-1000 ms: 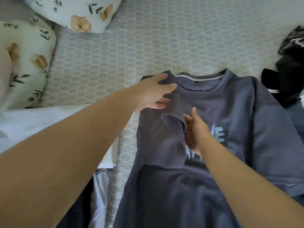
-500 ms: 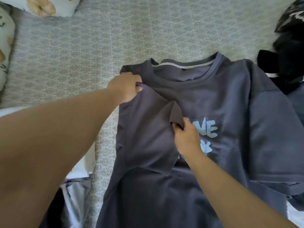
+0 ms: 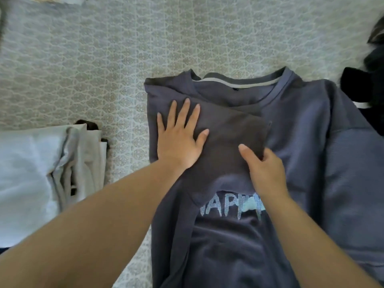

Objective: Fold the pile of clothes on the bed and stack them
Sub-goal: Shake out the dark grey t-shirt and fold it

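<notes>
A slate-blue T-shirt [image 3: 307,146] with pale blue lettering lies face up on the patterned bedspread [image 3: 104,59], collar away from me. Its left sleeve [image 3: 228,138] is folded inward across the chest. My left hand [image 3: 178,138] lies flat on that folded sleeve, fingers spread. My right hand [image 3: 264,169] rests at the sleeve's right edge, thumb on top of the cloth and fingers curled against the hem. The shirt's right side and right sleeve lie unfolded.
A stack of folded white and pale grey clothes [image 3: 41,173] sits at the left, with something dark beneath it. A heap of black garments [image 3: 369,90] lies at the right edge, touching the shirt's shoulder.
The sleeve, lifted and pinched before, now lies flat on the chest. My left hand has gone from gripping the shoulder to pressing flat on it. The view has shifted toward the shirt.
</notes>
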